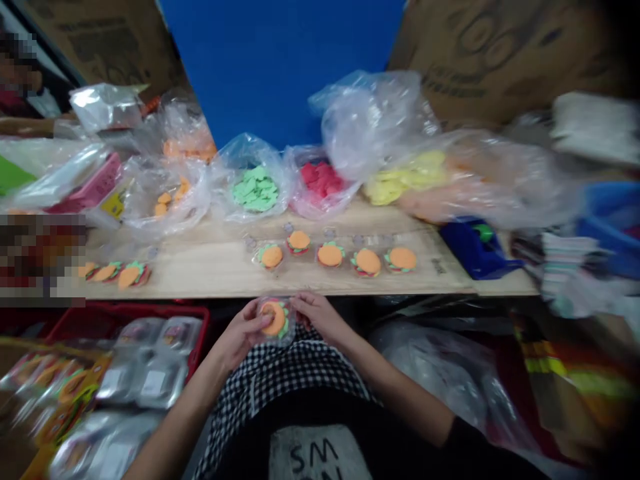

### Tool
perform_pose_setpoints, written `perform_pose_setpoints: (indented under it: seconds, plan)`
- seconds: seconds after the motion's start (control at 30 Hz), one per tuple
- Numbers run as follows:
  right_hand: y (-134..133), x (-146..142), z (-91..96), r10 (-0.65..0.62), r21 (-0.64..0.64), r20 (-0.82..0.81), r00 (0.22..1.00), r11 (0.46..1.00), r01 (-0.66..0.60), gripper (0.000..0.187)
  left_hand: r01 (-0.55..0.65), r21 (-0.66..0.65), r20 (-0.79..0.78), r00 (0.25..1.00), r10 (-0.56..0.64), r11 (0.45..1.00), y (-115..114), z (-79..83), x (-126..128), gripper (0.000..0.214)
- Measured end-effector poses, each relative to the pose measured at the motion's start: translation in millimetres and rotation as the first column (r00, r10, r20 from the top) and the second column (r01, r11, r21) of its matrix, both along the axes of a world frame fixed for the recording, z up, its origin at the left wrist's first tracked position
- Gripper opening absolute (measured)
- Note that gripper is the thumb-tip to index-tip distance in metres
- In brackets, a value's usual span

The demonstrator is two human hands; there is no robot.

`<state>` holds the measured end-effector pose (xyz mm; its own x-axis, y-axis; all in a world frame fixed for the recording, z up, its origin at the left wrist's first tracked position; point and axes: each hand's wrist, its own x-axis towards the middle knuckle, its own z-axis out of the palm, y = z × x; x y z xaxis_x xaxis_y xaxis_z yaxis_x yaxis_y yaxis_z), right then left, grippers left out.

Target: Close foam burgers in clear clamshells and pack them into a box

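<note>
My left hand (pixel 243 331) and my right hand (pixel 317 317) hold a small burger-shaped foam craft piece (pixel 275 319) in a clear plastic sleeve above my lap. The left fingers press on its orange bun, and the right fingertips pinch the sleeve's edge. Just beyond my hands, several similar burger pieces (pixel 330 255) lie in a row on a wooden board (pixel 225 277), some in clear sleeves. More burger pieces (pixel 117 273) lie at the board's left end. Behind them, plastic bags hold green foam pieces (pixel 255 190) and red foam pieces (pixel 323 180).
A plastic bag of yellow foam pieces (pixel 400 177) lies at the back right, beside a blue tape dispenser (pixel 475 248). A red crate (pixel 125 327) of silver packets stands low on my left. A person's forearm (pixel 30 125) shows at the upper left.
</note>
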<state>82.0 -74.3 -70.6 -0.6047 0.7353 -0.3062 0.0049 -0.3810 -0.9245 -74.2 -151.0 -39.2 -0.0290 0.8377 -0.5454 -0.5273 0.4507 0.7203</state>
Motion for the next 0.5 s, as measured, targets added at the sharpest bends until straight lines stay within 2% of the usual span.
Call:
perform_pose_setpoints:
  seconds: [0.13,0.23,0.27,0.3,0.33,0.37,0.4,0.43,0.5]
  plan:
    - [7.6,20.3,15.2,-0.04,0.064,0.0,0.999,0.997,0.04,0.028,0.059,-0.034,-0.019,0.998,-0.059,0.998,20.7,17.7,25.2,0.037]
    - [24.6,46.2,21.1,-0.038,0.172,0.018,0.999,0.984,0.034,0.028,0.07,-0.02,-0.037,0.997,-0.07,0.997,40.8,17.7,39.4,0.037]
    - [34.4,60.3,21.8,-0.077,0.237,0.048,0.996,0.969,0.063,0.028,0.068,-0.012,-0.033,0.997,-0.069,0.998,47.5,16.1,42.1,0.038]
    - [46.4,78.2,22.5,-0.179,0.337,0.111,0.978,0.932,0.133,0.027,0.06,-0.011,-0.023,0.998,-0.06,0.998,54.0,14.4,43.4,0.039]
    - [60.1,99.9,23.3,-0.329,0.452,0.179,0.927,0.865,0.219,0.026,0.04,-0.02,-0.015,0.999,-0.04,0.999,59.9,12.8,43.6,0.04]
    - [74.8,125.2,24.4,-0.521,0.585,0.239,0.819,0.751,0.306,0.024,0.008,-0.033,-0.014,1.0,-0.009,0.999,65.4,11.8,42.6,0.04]
    - [89.7,153.2,25.7,-0.729,0.739,0.289,0.621,0.582,0.34,0.022,-0.027,-0.047,-0.021,0.999,0.026,0.998,70.2,11.4,40.8,0.039]
    - [104.1,182.6,27.2,-0.81,0.782,0.298,0.505,0.51,0.358,0.019,-0.063,-0.058,-0.033,0.998,0.061,0.996,74.4,11.8,38.6,0.038]
    - [128.9,240.1,29.3,-0.882,0.821,0.322,0.345,0.441,0.361,0.017,-0.128,-0.059,-0.059,0.99,0.124,0.99,81.1,13.7,33.7,0.036]
